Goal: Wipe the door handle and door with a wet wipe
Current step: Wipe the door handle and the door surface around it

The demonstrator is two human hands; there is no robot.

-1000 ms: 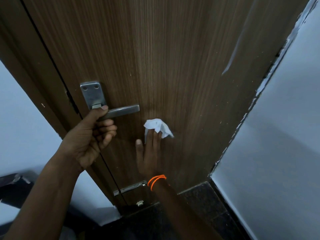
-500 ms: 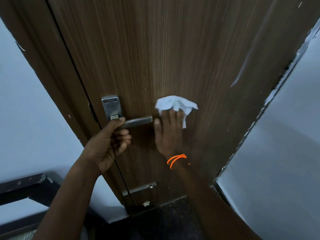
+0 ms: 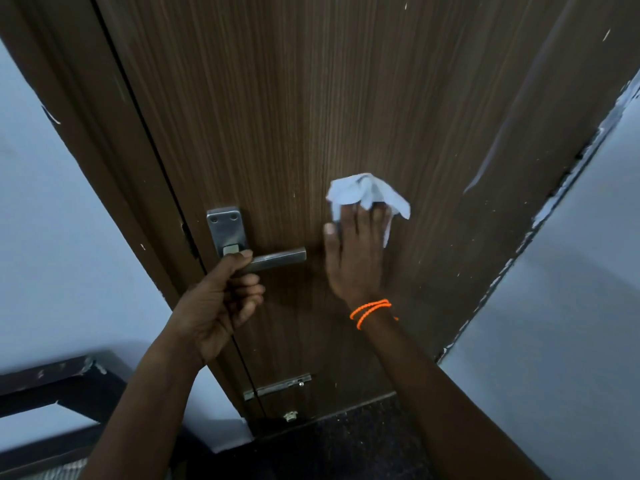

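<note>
A dark brown wooden door (image 3: 311, 98) fills the middle of the view. Its metal lever handle (image 3: 280, 258) sits on a steel plate (image 3: 227, 228) near the door's left edge. My left hand (image 3: 221, 299) grips the inner end of the lever, thumb on top. To the right of the handle, my right hand (image 3: 356, 258), with orange threads at the wrist, lies flat against the door. Its fingertips press a crumpled white wet wipe (image 3: 367, 195) onto the wood.
Pale blue walls stand on both sides, the right one (image 3: 571, 306) with a chipped edge along the frame. A metal latch (image 3: 277, 386) sits low on the door. Dark speckled floor (image 3: 346, 445) lies below. A black railing (image 3: 62, 386) is at lower left.
My right hand slid the wipe upward along the door, from below the handle's level to above it. The left hand kept its grip on the lever while the camera shifted.
</note>
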